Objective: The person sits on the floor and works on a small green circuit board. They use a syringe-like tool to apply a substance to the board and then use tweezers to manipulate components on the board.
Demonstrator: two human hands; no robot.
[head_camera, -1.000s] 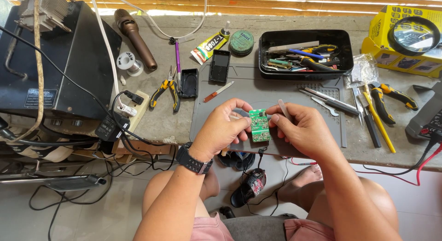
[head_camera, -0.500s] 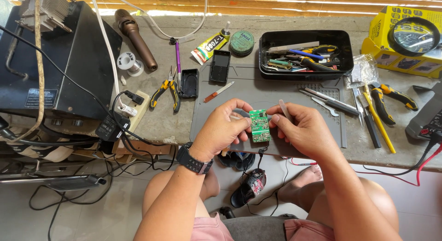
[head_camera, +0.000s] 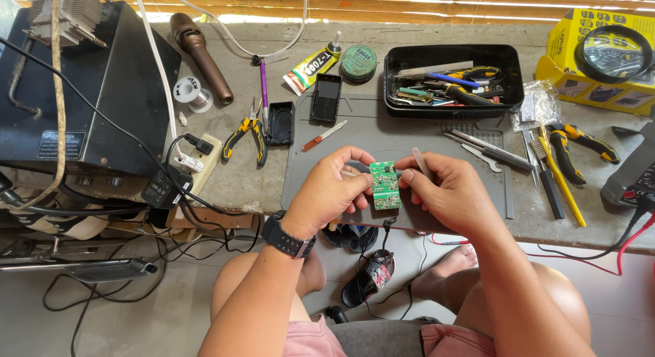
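Green board [head_camera: 385, 186] is pinched between left hand [head_camera: 332, 190] and right hand [head_camera: 452, 191], which also grips tweezers [head_camera: 418, 160]; yellow box [head_camera: 600, 63] sits far right, round green tin [head_camera: 358, 62] behind

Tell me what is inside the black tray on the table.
The black tray holds a heap of hand tools, with yellow, blue and green handles. What lies beneath them is covered.

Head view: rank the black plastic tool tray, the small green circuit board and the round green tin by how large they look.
1. Black plastic tool tray, clearly largest.
2. Small green circuit board.
3. Round green tin.

The board and tin look close in size, and the board sits nearer the camera in both hands, so their order is unsure.
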